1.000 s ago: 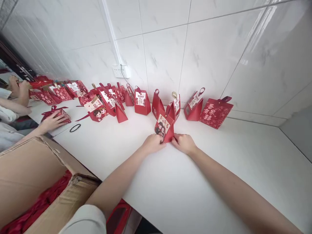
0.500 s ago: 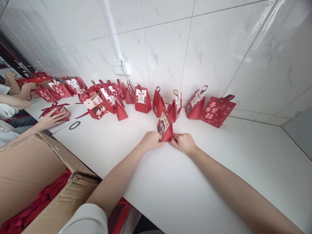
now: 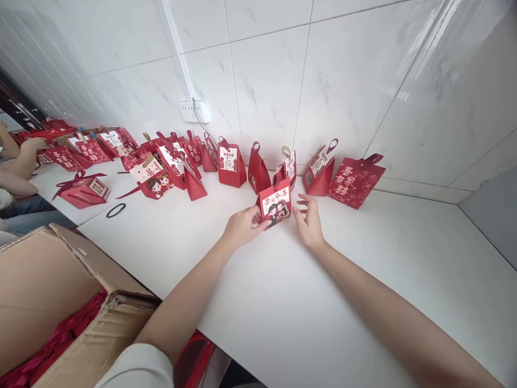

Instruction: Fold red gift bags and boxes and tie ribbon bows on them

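Note:
A small red gift box point(image 3: 275, 205) with a white label and a cartoon couple stands on the white counter point(image 3: 331, 302), its printed face turned towards me. My left hand point(image 3: 242, 226) grips its lower left corner with thumb and fingers. My right hand point(image 3: 309, 223) hovers just to the right of the box, fingers spread and apart from it, holding nothing. Directly behind it stands another red box with a beige loop handle point(image 3: 287, 166).
Several red gift boxes point(image 3: 230, 161) line the tiled wall, with a flat wide one point(image 3: 355, 180) at the right end. An open cardboard carton point(image 3: 60, 312) with red ribbon sits at lower left. A black hair tie point(image 3: 116, 210) lies on the counter. Another person's arms point(image 3: 20, 161) work at far left.
The box has been turned so its printed face points at me and shifted slightly away. My right hand has let go and opened. The other person's hand has left the ribboned box.

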A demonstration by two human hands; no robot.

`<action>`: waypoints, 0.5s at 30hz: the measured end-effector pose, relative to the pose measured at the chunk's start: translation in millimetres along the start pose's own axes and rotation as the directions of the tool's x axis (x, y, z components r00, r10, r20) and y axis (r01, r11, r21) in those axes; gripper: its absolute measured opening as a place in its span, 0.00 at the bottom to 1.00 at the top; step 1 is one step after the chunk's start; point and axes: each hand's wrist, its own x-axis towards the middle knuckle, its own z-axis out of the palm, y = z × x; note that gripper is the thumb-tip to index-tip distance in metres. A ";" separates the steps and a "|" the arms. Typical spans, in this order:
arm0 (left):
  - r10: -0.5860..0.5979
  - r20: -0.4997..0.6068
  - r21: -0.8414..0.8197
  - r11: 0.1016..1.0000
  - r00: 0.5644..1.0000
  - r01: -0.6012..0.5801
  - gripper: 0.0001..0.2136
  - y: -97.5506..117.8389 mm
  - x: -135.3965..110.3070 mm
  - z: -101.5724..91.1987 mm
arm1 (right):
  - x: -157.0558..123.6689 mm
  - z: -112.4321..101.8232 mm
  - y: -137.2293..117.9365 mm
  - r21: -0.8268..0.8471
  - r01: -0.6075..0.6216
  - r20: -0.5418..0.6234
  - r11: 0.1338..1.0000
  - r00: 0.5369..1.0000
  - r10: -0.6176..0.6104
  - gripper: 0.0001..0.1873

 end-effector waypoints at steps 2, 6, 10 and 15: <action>-0.012 0.007 -0.064 0.998 1.000 0.013 0.12 -7.0 2.7 6.1 | 3.8 0.6 7.2 0.091 -0.080 0.115 0.993 0.991 0.069 0.19; -0.127 -0.017 -0.270 0.956 0.992 0.117 0.10 -33.2 12.2 9.7 | 3.5 -0.5 12.5 0.070 -0.093 0.287 0.993 0.955 0.070 0.12; -0.198 -0.003 -0.431 0.885 0.980 0.177 0.13 -57.3 18.2 8.2 | 1.0 -3.7 11.4 -0.124 0.076 0.417 0.989 0.909 -0.017 0.12; -0.191 0.115 -0.511 0.830 0.975 0.223 0.20 -74.3 18.8 9.2 | 1.5 -6.6 6.1 -0.284 0.255 0.577 0.924 0.815 -0.047 0.13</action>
